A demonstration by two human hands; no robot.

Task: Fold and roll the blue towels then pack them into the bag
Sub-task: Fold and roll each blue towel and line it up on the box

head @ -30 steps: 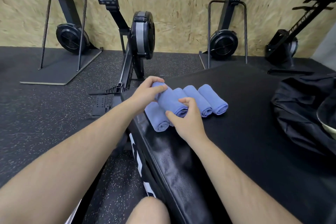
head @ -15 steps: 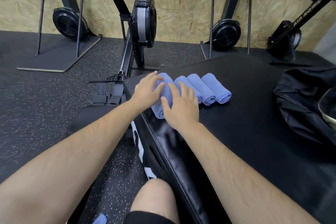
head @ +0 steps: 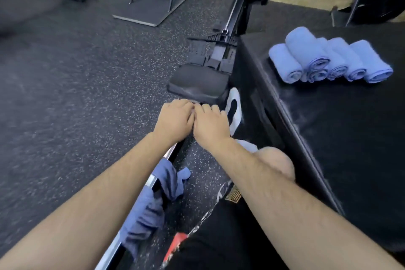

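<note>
Rolled blue towels (head: pixel 328 59) lie on a black box (head: pixel 350 149) beside speckled floor (head: pixel 87 83).

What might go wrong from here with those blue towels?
One roll lies on top of the others near the box's corner; a bump might send it rolling off and coming undone. The loose towel hangs over the rail and seems to reach the floor, so it may pick up grit or slide off.
</note>
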